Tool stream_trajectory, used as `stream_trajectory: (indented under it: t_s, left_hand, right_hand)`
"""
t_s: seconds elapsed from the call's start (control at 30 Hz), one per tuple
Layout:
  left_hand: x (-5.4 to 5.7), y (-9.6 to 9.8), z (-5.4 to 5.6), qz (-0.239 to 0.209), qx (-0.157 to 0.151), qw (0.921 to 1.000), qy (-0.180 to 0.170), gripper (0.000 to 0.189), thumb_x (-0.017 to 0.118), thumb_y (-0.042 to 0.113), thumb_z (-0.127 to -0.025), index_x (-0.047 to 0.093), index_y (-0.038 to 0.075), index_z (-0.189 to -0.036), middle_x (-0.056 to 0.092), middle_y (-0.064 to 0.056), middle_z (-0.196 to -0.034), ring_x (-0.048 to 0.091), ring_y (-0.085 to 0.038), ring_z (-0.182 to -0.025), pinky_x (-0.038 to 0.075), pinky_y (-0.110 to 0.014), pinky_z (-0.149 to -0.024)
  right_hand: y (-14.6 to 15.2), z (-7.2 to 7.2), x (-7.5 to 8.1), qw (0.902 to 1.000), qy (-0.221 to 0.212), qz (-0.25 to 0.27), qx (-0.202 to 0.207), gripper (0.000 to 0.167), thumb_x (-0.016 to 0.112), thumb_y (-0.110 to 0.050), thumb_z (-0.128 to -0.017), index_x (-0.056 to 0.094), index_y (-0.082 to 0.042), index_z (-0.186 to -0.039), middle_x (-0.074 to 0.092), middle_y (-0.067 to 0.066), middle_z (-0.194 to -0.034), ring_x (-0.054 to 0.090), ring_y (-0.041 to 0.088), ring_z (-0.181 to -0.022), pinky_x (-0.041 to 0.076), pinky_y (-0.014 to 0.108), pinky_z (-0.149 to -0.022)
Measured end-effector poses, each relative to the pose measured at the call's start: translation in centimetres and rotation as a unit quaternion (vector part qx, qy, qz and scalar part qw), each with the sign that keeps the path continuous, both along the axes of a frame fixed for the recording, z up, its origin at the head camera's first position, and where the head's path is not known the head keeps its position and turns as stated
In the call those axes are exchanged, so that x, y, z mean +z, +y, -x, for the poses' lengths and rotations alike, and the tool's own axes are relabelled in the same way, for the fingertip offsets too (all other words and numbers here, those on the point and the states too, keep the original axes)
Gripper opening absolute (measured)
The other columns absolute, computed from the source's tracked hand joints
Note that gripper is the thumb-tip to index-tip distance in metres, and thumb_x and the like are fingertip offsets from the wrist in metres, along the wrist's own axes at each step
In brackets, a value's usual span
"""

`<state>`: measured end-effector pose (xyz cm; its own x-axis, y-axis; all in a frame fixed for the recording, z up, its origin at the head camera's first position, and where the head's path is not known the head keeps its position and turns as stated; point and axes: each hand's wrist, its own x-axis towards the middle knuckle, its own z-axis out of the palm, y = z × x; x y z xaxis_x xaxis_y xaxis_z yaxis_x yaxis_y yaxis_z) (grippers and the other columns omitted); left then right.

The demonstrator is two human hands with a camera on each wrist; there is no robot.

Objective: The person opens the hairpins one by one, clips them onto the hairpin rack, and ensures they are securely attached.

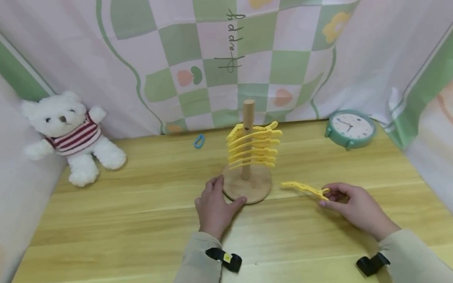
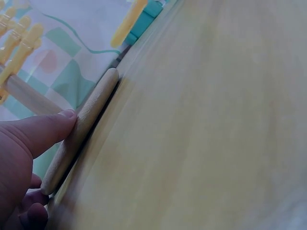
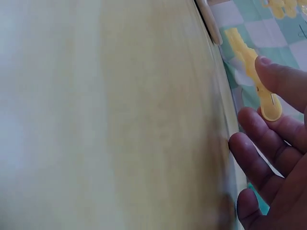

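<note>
A wooden stand with a round base [image 1: 254,187] and an upright post [image 1: 250,113] is on the table. Several yellow hair clips [image 1: 254,145] are stacked one above another along the post. My left hand [image 1: 215,210] grips the near left of the base; in the left wrist view the thumb [image 2: 57,125] lies over the rim and the fingers are partly hidden behind it. Right of the base, my right hand [image 1: 360,209] pinches another yellow hair clip [image 1: 302,187] by its handle end, its tip pointing left toward the stand. The right wrist view shows that clip [image 3: 248,60] between thumb and index finger.
A white teddy bear [image 1: 78,136] in a striped top sits at the back left. Behind the stand lies a small blue ring-like piece [image 1: 199,141]. A green clock [image 1: 351,129] rests at the back right. Patterned curtains [image 1: 178,42] border the wooden table [image 1: 116,253].
</note>
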<state>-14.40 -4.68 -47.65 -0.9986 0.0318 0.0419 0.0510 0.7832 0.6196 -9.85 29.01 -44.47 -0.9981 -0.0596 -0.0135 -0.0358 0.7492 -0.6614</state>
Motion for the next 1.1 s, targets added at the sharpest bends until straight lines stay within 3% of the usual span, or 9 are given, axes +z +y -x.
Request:
stream_trajectory:
  t_s: [0.4, 0.57, 0.8, 1.1]
  left_hand:
    - [0.0, 0.1, -0.1, -0.001, 0.002, 1.0, 0.0, 0.091, 0.078, 0.057, -0.081, 0.044, 0.011, -0.152, 0.048, -0.01, -0.149, 0.052, -0.033, -0.127, 0.033, -0.046, -0.091]
    - [-0.1, 0.1, 0.0, 0.001, 0.003, 1.0, -0.003, 0.09, 0.077, 0.057, -0.082, 0.044, 0.011, -0.152, 0.048, -0.01, -0.149, 0.052, -0.033, -0.128, 0.033, -0.047, -0.092]
    - [-0.1, 0.1, 0.0, 0.001, 0.004, 1.0, -0.004, 0.09, 0.076, 0.057, -0.082, 0.044, 0.012, -0.152, 0.047, -0.01, -0.149, 0.052, -0.034, -0.128, 0.034, -0.048, -0.092]
    - [-0.1, 0.1, 0.0, 0.001, 0.004, 1.0, -0.007, 0.089, 0.076, 0.057, -0.082, 0.044, 0.012, -0.152, 0.047, -0.009, -0.15, 0.051, -0.033, -0.128, 0.033, -0.046, -0.091]
  right_hand:
    - [2.3, -1.4, -0.1, 0.9994, -0.024, -0.025, -0.006, 0.051, 0.079, -0.035, -0.087, 0.066, 0.001, -0.122, 0.071, 0.009, -0.103, 0.064, 0.011, -0.087, 0.051, 0.023, -0.074]
    - [3.3, -1.8, 0.2, 0.9979, -0.049, -0.042, -0.006, 0.06, 0.079, -0.04, -0.087, 0.063, 0.001, -0.127, 0.07, 0.012, -0.107, 0.06, 0.017, -0.088, 0.048, 0.027, -0.07]
    - [4.2, -1.9, 0.3, 0.9947, -0.079, -0.065, -0.005, 0.067, 0.078, -0.046, -0.085, 0.061, 0.002, -0.13, 0.066, 0.019, -0.116, 0.063, 0.033, -0.102, 0.048, 0.046, -0.083]
    - [4.7, -1.9, 0.1, 0.9928, -0.083, -0.086, 0.0, 0.067, 0.081, -0.042, -0.083, 0.062, 0.001, -0.129, 0.065, 0.009, -0.108, 0.059, 0.024, -0.096, 0.044, 0.04, -0.079]
